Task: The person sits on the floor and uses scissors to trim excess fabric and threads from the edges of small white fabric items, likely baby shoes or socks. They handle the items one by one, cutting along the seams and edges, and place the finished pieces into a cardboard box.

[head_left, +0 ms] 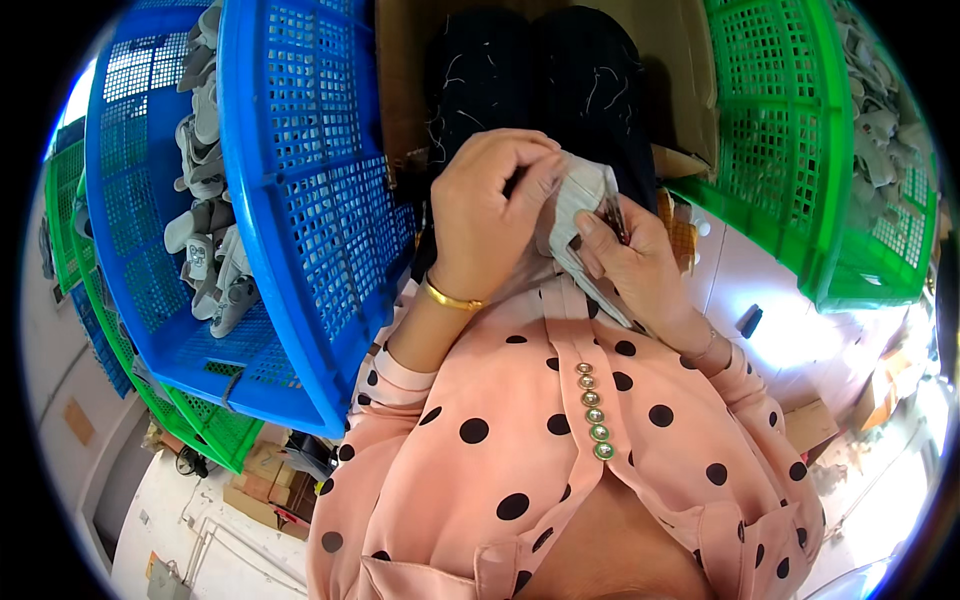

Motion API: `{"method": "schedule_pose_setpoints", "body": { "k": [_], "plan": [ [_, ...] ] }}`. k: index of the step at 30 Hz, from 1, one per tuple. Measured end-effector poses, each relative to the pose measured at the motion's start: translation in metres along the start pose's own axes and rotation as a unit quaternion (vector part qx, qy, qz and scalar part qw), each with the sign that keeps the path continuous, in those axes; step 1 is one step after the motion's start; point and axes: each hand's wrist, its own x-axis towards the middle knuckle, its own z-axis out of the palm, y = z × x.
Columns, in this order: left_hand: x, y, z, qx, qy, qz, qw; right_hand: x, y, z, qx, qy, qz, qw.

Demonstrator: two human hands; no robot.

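A pale grey shoe upper (578, 205) is held in front of my body, above my lap. My left hand (497, 195), with a gold bangle at its wrist, pinches the upper's left side between bent fingers and thumb. On the other side my right hand (632, 262) grips the upper's edge, its thumb pressed on the pale material. A thin dark strip shows beside the right fingers, too small to make out. The right fingertips are partly hidden behind the upper.
To my left stands a blue plastic crate (300, 190) with several grey shoe uppers (205, 255). A green crate (775, 130) at right holds more grey pieces (875, 130). Loose white threads lie on my dark-clothed legs (480, 80). A cardboard box (685, 60) surrounds my legs.
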Motion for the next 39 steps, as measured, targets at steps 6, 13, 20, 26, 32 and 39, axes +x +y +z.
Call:
{"method": "schedule_pose_setpoints", "body": {
  "k": [6, 13, 20, 26, 32, 39],
  "plan": [
    [0.008, -0.008, 0.008, -0.059, -0.036, -0.042, 0.997, 0.009, -0.032, -0.038, -0.372, 0.061, -0.207, 0.903],
    [0.010, -0.008, 0.016, 0.002, -0.031, 0.043, 0.999, 0.025, -0.045, -0.049, -0.527, 0.010, -0.230, 0.818],
    [0.009, -0.006, 0.020, 0.029, -0.006, 0.100, 0.995, 0.030, -0.054, -0.045, -0.541, -0.018, -0.211, 0.814],
    [0.004, -0.005, 0.025, -0.015, 0.009, 0.054, 0.998, 0.028, -0.055, -0.044, -0.571, -0.018, -0.215, 0.792],
    [0.003, -0.009, 0.039, -0.362, -0.034, -0.201, 0.909, 0.037, -0.052, -0.056, -0.383, -0.031, -0.229, 0.895],
    [-0.022, -0.032, 0.035, -0.226, -0.080, -0.151, 0.959, 0.052, -0.040, -0.089, -0.366, -0.127, -0.103, 0.916]
  ]
}}
